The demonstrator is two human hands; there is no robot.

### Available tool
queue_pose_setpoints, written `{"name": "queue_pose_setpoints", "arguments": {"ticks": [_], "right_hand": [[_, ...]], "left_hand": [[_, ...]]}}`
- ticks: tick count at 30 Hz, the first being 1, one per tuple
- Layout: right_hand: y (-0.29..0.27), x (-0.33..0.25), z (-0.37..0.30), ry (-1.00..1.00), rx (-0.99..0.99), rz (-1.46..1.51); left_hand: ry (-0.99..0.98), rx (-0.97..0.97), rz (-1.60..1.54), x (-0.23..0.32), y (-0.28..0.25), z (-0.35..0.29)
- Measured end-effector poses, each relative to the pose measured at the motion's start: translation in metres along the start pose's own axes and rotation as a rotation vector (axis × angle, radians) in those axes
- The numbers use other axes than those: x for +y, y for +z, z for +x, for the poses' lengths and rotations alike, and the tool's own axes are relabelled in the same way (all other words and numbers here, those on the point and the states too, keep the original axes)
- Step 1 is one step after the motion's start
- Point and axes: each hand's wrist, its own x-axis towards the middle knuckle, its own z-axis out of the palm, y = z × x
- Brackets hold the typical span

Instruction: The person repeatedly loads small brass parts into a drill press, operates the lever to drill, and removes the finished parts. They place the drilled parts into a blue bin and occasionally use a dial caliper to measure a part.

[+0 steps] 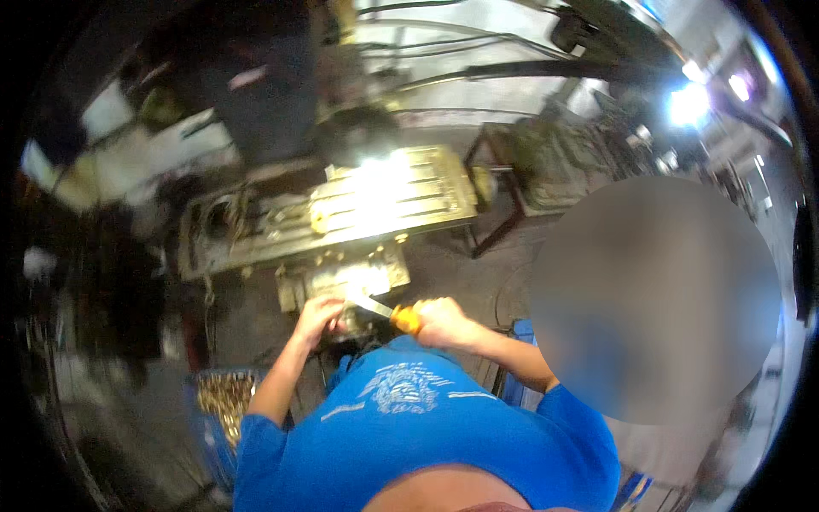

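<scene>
A hand tool with a yellow handle [408, 320] and a flat, pale blade [370, 304] is in my right hand [444, 322], its fingers closed around the handle. The blade points left, its tip close to the fingers of my left hand [319, 319]. That hand is bent and closed in front of the machine, at a small part too blurred to make out. Just beyond both hands, the machine's lower front block [299, 288] lies under a strong glare. Whether the blade touches anything there cannot be told.
A slotted metal machine table [435, 224] spans the area beyond my hands, with loose pieces on it. A blue crate [205, 427] of many brass-coloured parts [226, 401] stands at my lower left. A metal-legged stand [503, 226] is at the far right. A blurred-out round patch hides the right side.
</scene>
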Motion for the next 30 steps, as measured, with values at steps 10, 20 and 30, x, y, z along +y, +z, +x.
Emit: {"name": "queue_pose_setpoints", "arguments": {"ticks": [10, 20, 30], "right_hand": [[-0.061, -0.021, 0.101, -0.073, 0.185, -0.128], [-0.042, -0.008, 0.153, -0.328, 0.447, 0.111], [-0.060, -0.051, 0.077, -0.149, -0.025, 0.065]], "left_hand": [[0.034, 0.085, -0.052, -0.015, -0.007, -0.018], [-0.011, 0.248, -0.124, -0.034, -0.021, -0.041], [0.018, 0.401, -0.269, -0.001, -0.016, -0.041]]}}
